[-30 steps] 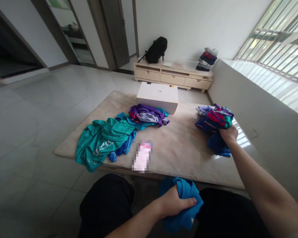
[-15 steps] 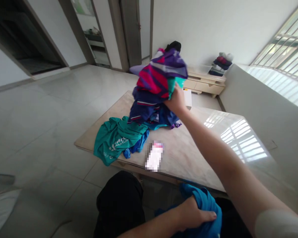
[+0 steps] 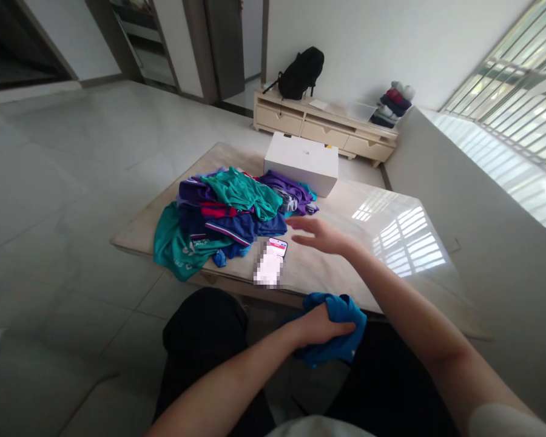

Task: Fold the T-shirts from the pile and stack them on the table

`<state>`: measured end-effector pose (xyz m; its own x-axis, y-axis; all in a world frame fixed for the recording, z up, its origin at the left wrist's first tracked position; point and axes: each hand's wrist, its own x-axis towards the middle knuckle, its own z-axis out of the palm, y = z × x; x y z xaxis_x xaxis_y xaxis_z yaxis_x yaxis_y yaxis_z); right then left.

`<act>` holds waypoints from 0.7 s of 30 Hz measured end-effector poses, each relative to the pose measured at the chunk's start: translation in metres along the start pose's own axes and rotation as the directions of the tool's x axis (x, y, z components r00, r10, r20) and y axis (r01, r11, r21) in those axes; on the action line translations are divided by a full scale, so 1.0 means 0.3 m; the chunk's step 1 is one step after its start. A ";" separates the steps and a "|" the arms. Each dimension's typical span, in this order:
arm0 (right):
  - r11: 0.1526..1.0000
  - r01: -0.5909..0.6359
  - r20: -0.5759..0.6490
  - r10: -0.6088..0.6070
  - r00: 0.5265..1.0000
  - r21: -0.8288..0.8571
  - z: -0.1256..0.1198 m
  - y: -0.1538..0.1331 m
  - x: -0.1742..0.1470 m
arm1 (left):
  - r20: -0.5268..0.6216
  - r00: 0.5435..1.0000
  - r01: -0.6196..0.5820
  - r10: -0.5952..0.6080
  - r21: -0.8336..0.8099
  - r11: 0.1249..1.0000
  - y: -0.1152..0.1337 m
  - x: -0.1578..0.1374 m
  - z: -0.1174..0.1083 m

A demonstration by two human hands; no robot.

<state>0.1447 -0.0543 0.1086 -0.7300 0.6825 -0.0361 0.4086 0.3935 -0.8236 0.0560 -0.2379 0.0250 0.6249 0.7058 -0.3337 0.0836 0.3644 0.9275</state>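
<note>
My left hand (image 3: 321, 326) is closed on a crumpled blue garment (image 3: 341, 349), holding it over my lap by the table's front edge. Above the table, my right hand (image 3: 318, 235) has its fingers stretched out with nothing in them. To its left lies a heap of clothes: a green shirt (image 3: 246, 193) on top, navy cloth with striped trim (image 3: 236, 229) below, and purple cloth (image 3: 295, 188) behind. Another green shirt (image 3: 177, 249) with white print hangs over the front edge. A phone (image 3: 273, 261) with a lit, partly blurred screen rests in front of the heap.
The low stone-topped table (image 3: 346, 273) has a white box (image 3: 303, 161) at its back. Behind stands a low wooden cabinet (image 3: 323, 130) bearing a black backpack (image 3: 303, 73) and folded clothes (image 3: 394, 106). A half-height wall (image 3: 473, 176) runs along the right.
My right hand has let go of the raised clothes, which now lie on the heap, and has drawn back with fingers open. My left hand still grips the blue garment. The view has shifted.
</note>
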 end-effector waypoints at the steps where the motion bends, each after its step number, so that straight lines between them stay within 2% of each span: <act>1: 0.990 -0.081 0.063 0.074 0.995 0.112 0.009 0.008 -0.154 | 0.012 1.000 -0.008 0.007 0.057 0.998 0.012 -0.009 -0.003; 2: 0.956 -0.193 0.147 0.163 0.976 0.220 0.030 0.021 -0.306 | 0.052 0.998 -0.040 0.034 0.119 0.992 0.021 -0.018 -0.002; 4: 0.878 -0.380 0.287 0.299 0.910 0.290 0.097 0.058 -0.579 | 0.174 0.981 -0.128 0.087 0.242 0.962 0.033 -0.038 0.013; 6: 0.837 -0.454 0.227 0.399 0.889 0.307 0.171 0.089 -0.786 | 0.270 0.959 -0.188 0.082 0.391 0.901 0.036 -0.052 0.046; 8: 0.827 -0.472 0.145 0.449 0.882 0.306 0.217 0.092 -0.927 | 0.279 0.958 -0.216 0.068 0.544 0.811 0.037 -0.055 0.093; 10: 0.844 -0.470 0.044 0.476 0.878 0.259 0.217 0.065 -1.020 | 0.189 0.973 -0.228 0.135 0.666 0.710 0.038 -0.049 0.139; 12: 0.877 -0.459 -0.161 0.478 0.864 0.141 0.177 0.014 -1.085 | 0.079 0.964 -0.222 0.252 0.758 0.613 0.039 -0.036 0.173; 14: 0.906 -0.423 -0.378 0.386 0.841 -0.016 0.113 -0.049 -1.133 | 0.012 0.939 -0.200 0.344 0.833 0.516 0.039 -0.020 0.189; 17: 0.916 -0.308 -0.586 0.105 0.803 -0.258 0.006 -0.139 -1.175 | -0.007 0.920 -0.172 0.392 0.891 0.421 0.047 0.004 0.186; 19: 0.866 -0.288 -0.679 -0.077 0.730 -0.408 -0.070 -0.179 -1.182 | -0.035 0.919 -0.138 0.393 0.905 0.403 0.062 0.014 0.169; 21: 0.788 -0.347 -0.751 -0.209 0.627 -0.509 -0.153 -0.195 -1.180 | -0.050 0.913 -0.128 0.404 0.907 0.402 0.083 0.013 0.136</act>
<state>0.4043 -0.2908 0.1956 -0.1316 0.8077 0.5747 0.8537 0.3870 -0.3485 0.0921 -0.2508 0.0537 0.5654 0.8225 0.0614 0.6577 -0.4945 0.5682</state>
